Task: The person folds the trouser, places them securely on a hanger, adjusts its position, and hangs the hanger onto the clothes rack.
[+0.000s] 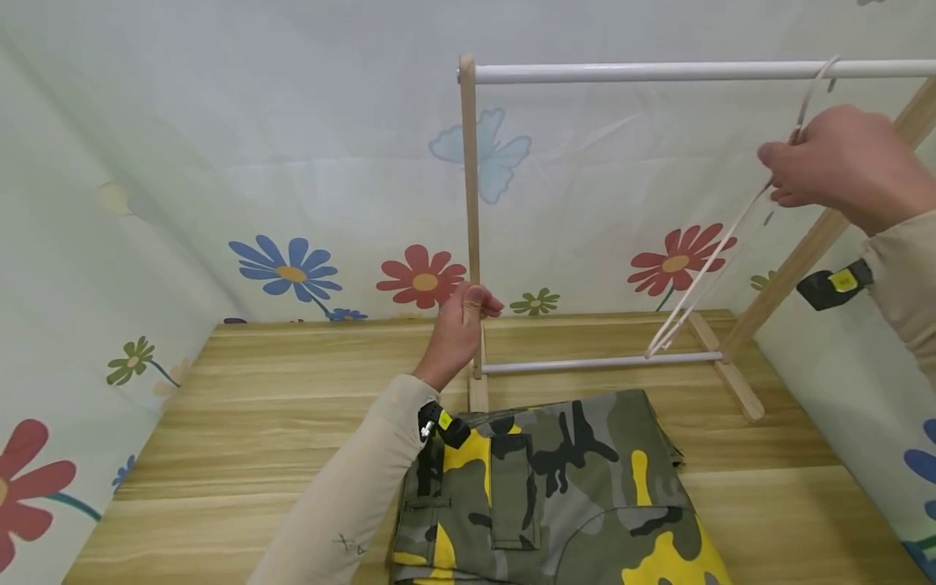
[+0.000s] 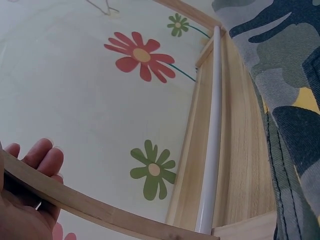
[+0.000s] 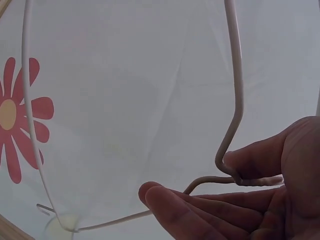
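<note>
My right hand (image 1: 841, 166) is raised at the right and pinches a thin pale wire clothes hanger (image 3: 238, 65) at the twisted neck. The hanger's hook lies over the white top rail (image 1: 621, 73) of a small garment rack, and its body slants down and left. In the left wrist view, the fingers of my left hand (image 1: 457, 329) curl round the rack's left wooden upright (image 1: 470, 179), low on the post. Folded camouflage trousers (image 1: 585, 479) in grey-green, black and yellow lie on the table just in front of the rack.
A white lower bar (image 1: 578, 364) joins the rack's wooden feet near the tabletop (image 1: 292, 406). The right slanted leg (image 1: 797, 272) stands behind my right hand. Flower-printed walls (image 1: 329, 195) enclose the table at the back and sides.
</note>
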Available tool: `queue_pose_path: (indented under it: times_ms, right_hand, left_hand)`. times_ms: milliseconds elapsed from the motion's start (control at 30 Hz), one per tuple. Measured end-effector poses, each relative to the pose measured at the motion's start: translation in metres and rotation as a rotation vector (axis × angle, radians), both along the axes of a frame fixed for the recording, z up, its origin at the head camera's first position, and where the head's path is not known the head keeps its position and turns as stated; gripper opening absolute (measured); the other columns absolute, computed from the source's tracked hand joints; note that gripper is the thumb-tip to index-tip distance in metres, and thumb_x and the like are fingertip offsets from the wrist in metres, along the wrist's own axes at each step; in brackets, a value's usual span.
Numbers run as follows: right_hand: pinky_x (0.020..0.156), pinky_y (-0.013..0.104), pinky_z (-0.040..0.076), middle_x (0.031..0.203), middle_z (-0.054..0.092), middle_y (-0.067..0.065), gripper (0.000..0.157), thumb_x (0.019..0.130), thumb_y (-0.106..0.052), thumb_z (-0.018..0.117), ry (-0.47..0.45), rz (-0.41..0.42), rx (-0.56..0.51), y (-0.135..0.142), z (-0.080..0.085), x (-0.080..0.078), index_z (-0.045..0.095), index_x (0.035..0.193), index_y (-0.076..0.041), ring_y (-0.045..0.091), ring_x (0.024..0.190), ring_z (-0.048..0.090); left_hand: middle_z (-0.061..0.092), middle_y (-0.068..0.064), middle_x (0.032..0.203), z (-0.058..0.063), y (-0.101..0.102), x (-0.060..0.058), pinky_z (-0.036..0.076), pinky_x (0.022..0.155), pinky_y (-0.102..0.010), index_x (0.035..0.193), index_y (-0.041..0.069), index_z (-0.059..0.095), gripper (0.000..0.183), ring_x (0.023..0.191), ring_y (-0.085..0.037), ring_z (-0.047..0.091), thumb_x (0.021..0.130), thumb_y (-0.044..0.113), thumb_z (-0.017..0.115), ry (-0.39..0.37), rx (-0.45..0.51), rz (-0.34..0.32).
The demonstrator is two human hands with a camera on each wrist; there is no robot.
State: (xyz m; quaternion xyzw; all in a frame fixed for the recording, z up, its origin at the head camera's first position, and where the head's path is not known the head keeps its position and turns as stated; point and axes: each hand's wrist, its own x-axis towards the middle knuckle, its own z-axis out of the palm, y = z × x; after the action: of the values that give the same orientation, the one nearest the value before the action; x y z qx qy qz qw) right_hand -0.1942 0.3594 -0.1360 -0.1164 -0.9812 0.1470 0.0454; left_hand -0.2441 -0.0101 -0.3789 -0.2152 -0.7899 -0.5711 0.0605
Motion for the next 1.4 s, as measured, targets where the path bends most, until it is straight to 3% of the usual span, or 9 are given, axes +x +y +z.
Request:
queue_pose_path:
  times_ms: [167,333,500,667,900,1133,1200,1267,1400]
  right_hand:
    - [0.067,0.044,0.045,0.065,0.074,0.010,0.051,0.106,-0.025,0.039,0.008,-0.007,0.024,-0.004,0.003,0.003,0.062,0.112,0.021,0.028,0.068,0.070]
    - [0.063,0.038,0.040,0.058,0.072,0.005,0.048,0.104,-0.021,0.040,0.023,0.000,0.013,-0.005,0.005,0.003,0.063,0.107,0.021,0.023,0.060,0.071]
    - [0.067,0.039,0.040,0.057,0.072,0.004,0.048,0.105,-0.020,0.039,0.027,-0.012,0.004,-0.004,0.005,0.003,0.062,0.112,0.022,0.019,0.059,0.071]
    - [0.068,0.041,0.039,0.053,0.070,0.001,0.051,0.107,-0.022,0.038,0.058,-0.017,0.009,-0.005,0.009,0.005,0.063,0.113,0.022,0.037,0.070,0.073]
    - [0.092,0.061,0.043,0.052,0.069,-0.007,0.057,0.109,-0.030,0.039,0.064,-0.018,-0.049,-0.005,0.012,0.005,0.060,0.126,0.020,-0.005,0.052,0.053]
    - [0.105,0.067,0.038,0.056,0.071,-0.006,0.060,0.111,-0.033,0.040,0.056,0.006,-0.127,-0.004,0.011,0.004,0.057,0.130,0.021,-0.006,0.051,0.059]
    - [0.102,0.054,0.050,0.058,0.070,-0.007,0.058,0.111,-0.032,0.042,0.062,0.023,-0.150,-0.004,0.012,0.005,0.056,0.129,0.022,-0.005,0.052,0.062]
    - [0.085,0.035,0.059,0.061,0.070,-0.007,0.057,0.111,-0.030,0.043,0.062,0.039,-0.169,-0.004,0.013,0.006,0.055,0.129,0.023,-0.004,0.053,0.064]
    - [0.053,0.010,0.042,0.064,0.069,-0.007,0.055,0.111,-0.027,0.045,0.069,0.063,-0.191,-0.006,0.017,0.007,0.052,0.130,0.024,-0.005,0.054,0.064]
  left_hand:
    - [0.071,-0.013,0.111,0.000,0.000,0.000,0.053,0.109,-0.047,0.115,0.006,0.060,0.049,0.107,-0.028,0.071,0.112,0.044,0.029,-0.003,-0.004,-0.004]
    - [0.071,-0.013,0.112,0.000,0.000,0.001,0.053,0.109,-0.046,0.116,0.006,0.059,0.048,0.107,-0.028,0.071,0.112,0.044,0.029,-0.006,0.001,-0.007]
    - [0.070,-0.013,0.113,0.000,0.001,0.003,0.053,0.109,-0.046,0.116,0.006,0.059,0.050,0.108,-0.028,0.071,0.111,0.045,0.028,-0.003,-0.003,-0.012]
    - [0.070,-0.013,0.113,0.000,0.002,0.003,0.053,0.110,-0.046,0.117,0.008,0.059,0.052,0.109,-0.027,0.070,0.110,0.049,0.028,-0.005,-0.002,-0.020]
    - [0.069,-0.017,0.117,-0.002,0.003,0.002,0.050,0.113,-0.048,0.117,0.010,0.059,0.054,0.111,-0.027,0.069,0.108,0.054,0.030,-0.020,0.003,-0.030]
    - [0.069,-0.016,0.116,-0.002,0.005,0.002,0.050,0.113,-0.048,0.117,0.009,0.059,0.051,0.112,-0.028,0.069,0.110,0.050,0.030,-0.021,0.002,-0.026]
    - [0.069,-0.019,0.117,-0.002,0.005,0.002,0.050,0.113,-0.049,0.117,0.008,0.059,0.049,0.112,-0.028,0.069,0.111,0.048,0.030,-0.022,0.005,-0.029]
    - [0.069,-0.019,0.117,-0.002,0.005,0.001,0.050,0.113,-0.049,0.117,0.008,0.059,0.049,0.112,-0.029,0.069,0.111,0.047,0.031,-0.023,0.006,-0.029]
    - [0.070,-0.014,0.114,-0.003,0.005,0.001,0.050,0.113,-0.050,0.116,0.008,0.060,0.051,0.111,-0.028,0.069,0.110,0.049,0.030,-0.027,0.009,-0.025]
